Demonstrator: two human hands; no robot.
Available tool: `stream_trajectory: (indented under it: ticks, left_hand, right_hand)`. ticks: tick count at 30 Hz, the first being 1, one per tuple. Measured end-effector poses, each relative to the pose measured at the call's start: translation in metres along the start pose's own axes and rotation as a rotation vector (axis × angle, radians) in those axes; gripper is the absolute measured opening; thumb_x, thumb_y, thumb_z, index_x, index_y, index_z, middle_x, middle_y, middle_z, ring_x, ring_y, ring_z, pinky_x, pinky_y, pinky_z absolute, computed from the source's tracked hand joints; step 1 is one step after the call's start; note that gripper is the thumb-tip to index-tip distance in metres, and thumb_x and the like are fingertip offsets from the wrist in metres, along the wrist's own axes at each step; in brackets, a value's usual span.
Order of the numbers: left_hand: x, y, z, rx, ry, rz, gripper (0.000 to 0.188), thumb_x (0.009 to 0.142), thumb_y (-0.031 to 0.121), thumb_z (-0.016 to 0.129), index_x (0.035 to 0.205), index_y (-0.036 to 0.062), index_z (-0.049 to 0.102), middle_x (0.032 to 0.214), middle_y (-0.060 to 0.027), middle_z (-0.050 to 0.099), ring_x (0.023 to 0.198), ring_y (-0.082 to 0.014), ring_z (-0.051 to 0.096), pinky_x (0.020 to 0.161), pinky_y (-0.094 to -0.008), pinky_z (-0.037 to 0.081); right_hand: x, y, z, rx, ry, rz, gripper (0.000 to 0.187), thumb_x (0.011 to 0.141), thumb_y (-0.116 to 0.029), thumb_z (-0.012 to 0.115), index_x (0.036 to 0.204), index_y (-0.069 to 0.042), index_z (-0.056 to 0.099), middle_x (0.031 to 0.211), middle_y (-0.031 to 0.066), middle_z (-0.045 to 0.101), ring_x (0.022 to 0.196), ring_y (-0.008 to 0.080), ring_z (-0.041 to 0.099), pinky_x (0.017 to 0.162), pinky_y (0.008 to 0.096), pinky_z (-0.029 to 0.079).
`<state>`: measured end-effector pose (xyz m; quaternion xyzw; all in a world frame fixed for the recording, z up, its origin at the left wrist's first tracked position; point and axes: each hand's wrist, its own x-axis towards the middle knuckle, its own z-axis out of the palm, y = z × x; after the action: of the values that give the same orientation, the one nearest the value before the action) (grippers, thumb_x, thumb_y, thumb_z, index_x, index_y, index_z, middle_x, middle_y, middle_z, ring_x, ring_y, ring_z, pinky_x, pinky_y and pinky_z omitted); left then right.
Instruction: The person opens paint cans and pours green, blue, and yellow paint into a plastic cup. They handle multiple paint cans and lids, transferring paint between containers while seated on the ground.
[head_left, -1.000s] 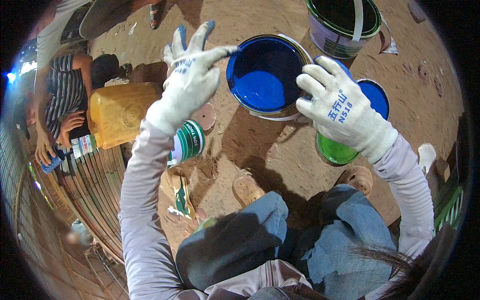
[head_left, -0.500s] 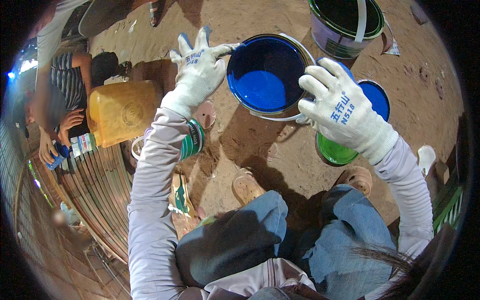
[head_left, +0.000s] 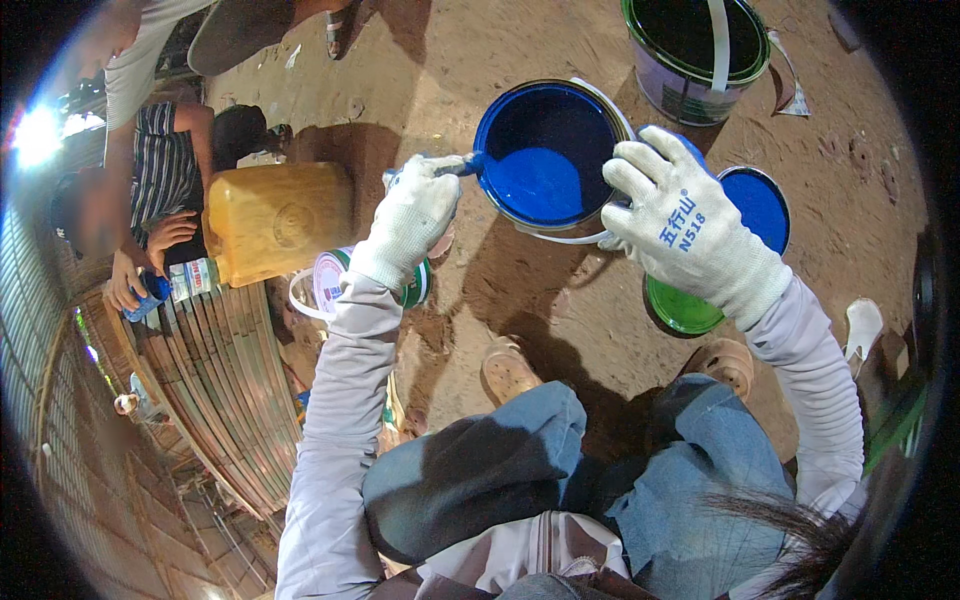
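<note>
A round bucket (head_left: pixel 507 215) with blue paint (head_left: pixel 540 187) pooled inside stands on the dirt before me, its white handle lowered around the side. My right hand (head_left: pixel 690 215), in a white knit glove with blue on its fingers, grips the bucket's right rim. At the left rim is my left hand (head_left: pixel 415 210), gloved alike. Its fingers are curled, and the forefinger reaches to the rim with a blue-stained tip. Whether anything small is inside that hand is hidden. A blue disc-shaped lid (head_left: pixel 757 212) and a green-topped can (head_left: pixel 684 305) are beside my right hand.
A larger bucket (head_left: pixel 690 97) with a dark inside stands far right. Under my left forearm is a green and white pail (head_left: pixel 329 285). Further left are a yellow jerrycan (head_left: pixel 282 222), a slatted bamboo bench (head_left: pixel 225 385) and people, one hand (head_left: pixel 127 285) holding a blue object.
My left hand has come down from spread fingers above the rim to curled fingers at the rim's left side. My right hand stays on the bucket. The view has shifted slightly.
</note>
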<state>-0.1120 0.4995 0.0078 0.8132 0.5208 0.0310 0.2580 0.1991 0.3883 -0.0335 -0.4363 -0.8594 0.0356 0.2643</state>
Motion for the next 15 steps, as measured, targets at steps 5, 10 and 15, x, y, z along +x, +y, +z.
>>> stream_trajectory:
  ticks: [5,10,15]
  left_hand:
    - [-0.008,0.009,-0.004,-0.22,-0.096,-0.381,0.034,0.096,0.017,0.055,0.12,-0.003,0.069,0.101,-0.0133,0.067,0.086,-0.0193,0.063,0.077,-0.0326,0.052]
    - [-0.015,0.006,-0.011,-0.37,-0.051,-0.312,0.03,0.094,0.014,0.058,0.118,0.0011,0.072,0.117,-0.0143,0.068,0.106,-0.0203,0.062,0.094,-0.0334,0.049]
    - [0.004,0.017,-0.022,0.193,-0.197,0.139,0.035,0.09,0.018,0.061,0.123,0.0175,0.073,0.152,-0.0222,0.049,0.146,-0.0469,0.037,0.121,-0.0536,0.027]
  right_hand:
    - [0.0,-0.001,0.0,-0.004,-0.009,0.01,0.024,0.063,-0.023,0.078,0.082,-0.012,0.07,0.112,0.0112,0.065,0.12,0.0305,0.06,0.111,0.0498,0.045]
    - [0.0,-0.001,0.001,-0.011,-0.012,0.018,0.022,0.064,-0.022,0.077,0.082,-0.011,0.069,0.111,0.011,0.065,0.12,0.0303,0.06,0.11,0.0494,0.045]
    - [-0.001,-0.001,0.002,0.008,0.018,0.014,0.024,0.063,-0.022,0.076,0.082,-0.01,0.068,0.111,0.0117,0.064,0.119,0.0315,0.06,0.11,0.0503,0.045]
